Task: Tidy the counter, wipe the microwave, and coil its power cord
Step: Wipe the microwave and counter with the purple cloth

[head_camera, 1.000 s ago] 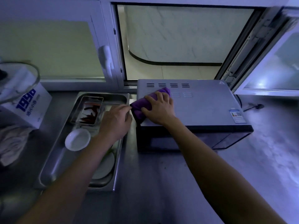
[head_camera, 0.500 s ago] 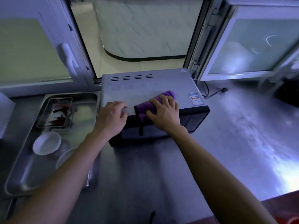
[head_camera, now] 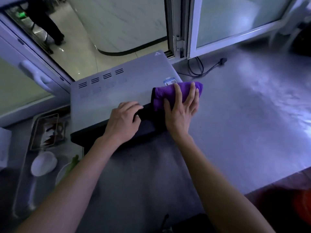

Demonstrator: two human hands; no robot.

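– Microwave top: grey painted metal, smooth, matt. Cloth at 3 o'clock of it?
– Purple, fluffy microfibre. Counter: brushed steel, slightly shiny. Tray at 8 o'clock: also steel.

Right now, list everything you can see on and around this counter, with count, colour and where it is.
microwave: one, grey top, dark front, counter centre
cloth: one, purple, on the microwave's right front corner
power cord: one, black, lying loose on the counter right of the microwave
counter: one, steel grey
tray: one, metal, left of the microwave
small bowl: one, white, in the tray
window handle: one, white, upper left
left hand: one, resting on the microwave's front edge
right hand: one, pressing the cloth
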